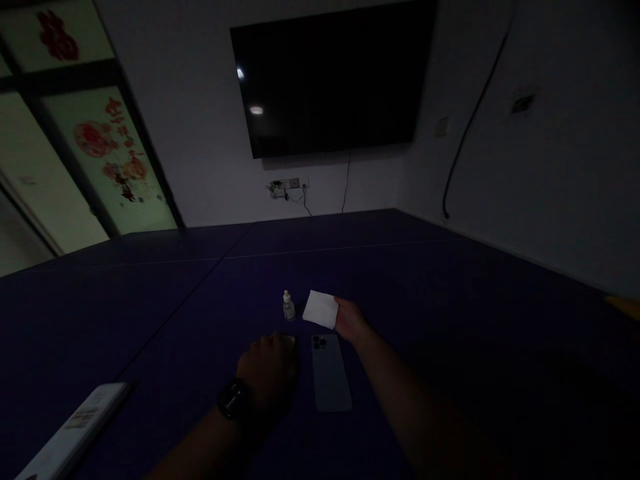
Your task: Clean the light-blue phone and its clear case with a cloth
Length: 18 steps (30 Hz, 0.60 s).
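Observation:
My right hand pinches the right edge of a white folded square, which looks like tissue or cloth. It is held over the purple tabletop, just beyond a phone that lies with its camera side up. My left hand, with a black watch on the wrist, is curled closed to the left of the phone. A small pale-edged thing shows at its fingers, mostly hidden and too dark to name. Beyond this hand stands a small clear bottle with a white dropper top, upright and untouched.
A white flat box lies at the near left of the purple table. A wall-mounted screen hangs at the back, above sockets and cables. A glass door with red decorations is at the left. The room is dim.

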Each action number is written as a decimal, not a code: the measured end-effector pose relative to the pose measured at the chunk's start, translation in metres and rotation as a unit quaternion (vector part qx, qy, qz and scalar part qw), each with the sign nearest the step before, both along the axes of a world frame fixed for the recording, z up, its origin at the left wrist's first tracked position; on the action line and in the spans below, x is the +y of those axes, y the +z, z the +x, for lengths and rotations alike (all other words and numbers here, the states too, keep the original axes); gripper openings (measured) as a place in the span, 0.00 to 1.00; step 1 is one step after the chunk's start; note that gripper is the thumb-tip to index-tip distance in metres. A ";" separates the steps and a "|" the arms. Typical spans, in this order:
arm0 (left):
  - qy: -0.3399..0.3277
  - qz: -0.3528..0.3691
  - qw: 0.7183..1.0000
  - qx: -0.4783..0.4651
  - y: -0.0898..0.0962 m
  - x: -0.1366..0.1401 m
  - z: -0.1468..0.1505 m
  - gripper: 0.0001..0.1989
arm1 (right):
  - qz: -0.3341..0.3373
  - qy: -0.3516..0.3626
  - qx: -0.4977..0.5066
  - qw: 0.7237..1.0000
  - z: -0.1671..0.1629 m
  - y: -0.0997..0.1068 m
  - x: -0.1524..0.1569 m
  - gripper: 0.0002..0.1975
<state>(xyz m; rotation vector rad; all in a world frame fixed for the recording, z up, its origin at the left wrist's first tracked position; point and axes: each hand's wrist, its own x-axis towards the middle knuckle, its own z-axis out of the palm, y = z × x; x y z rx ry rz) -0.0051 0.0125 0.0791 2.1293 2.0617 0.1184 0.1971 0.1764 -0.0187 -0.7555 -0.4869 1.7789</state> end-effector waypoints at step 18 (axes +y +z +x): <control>0.014 -0.212 0.375 -0.902 -0.052 0.008 0.020 0.21 | 0.082 -0.159 -0.135 0.975 0.022 0.024 -0.017 0.17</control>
